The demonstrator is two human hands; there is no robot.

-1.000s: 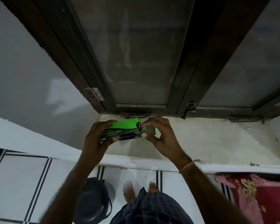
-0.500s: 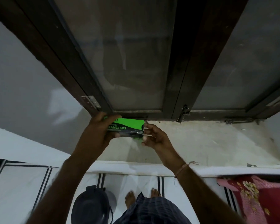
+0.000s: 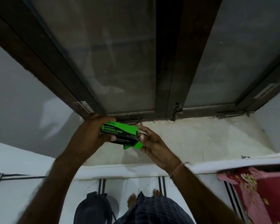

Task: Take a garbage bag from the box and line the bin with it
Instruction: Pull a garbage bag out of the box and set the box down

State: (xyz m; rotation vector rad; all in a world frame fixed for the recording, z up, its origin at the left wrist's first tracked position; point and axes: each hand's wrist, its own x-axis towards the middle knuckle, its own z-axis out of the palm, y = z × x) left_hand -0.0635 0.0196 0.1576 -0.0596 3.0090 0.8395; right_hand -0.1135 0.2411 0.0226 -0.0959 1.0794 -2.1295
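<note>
A green and black box of garbage bags [image 3: 120,133] is held just above the window sill [image 3: 192,143]. My left hand [image 3: 89,136] grips its left end from below and behind. My right hand [image 3: 152,143] touches the box's right end, fingers pinching at the open green end flap [image 3: 134,146] that hangs down. No bag shows outside the box. A dark round bin [image 3: 92,209] with a handle stands on the floor at the bottom, left of my feet.
A dark wooden window frame [image 3: 166,78] with frosted panes rises behind the sill, with a latch [image 3: 176,110] at its base. A red flowered cloth [image 3: 255,191] lies at the lower right. The white tiled floor [image 3: 23,191] has dark stripes.
The box has tilted so its right end sits lower, and its end flap now hangs open beneath my right fingers. Both hands stayed near the sill's left part.
</note>
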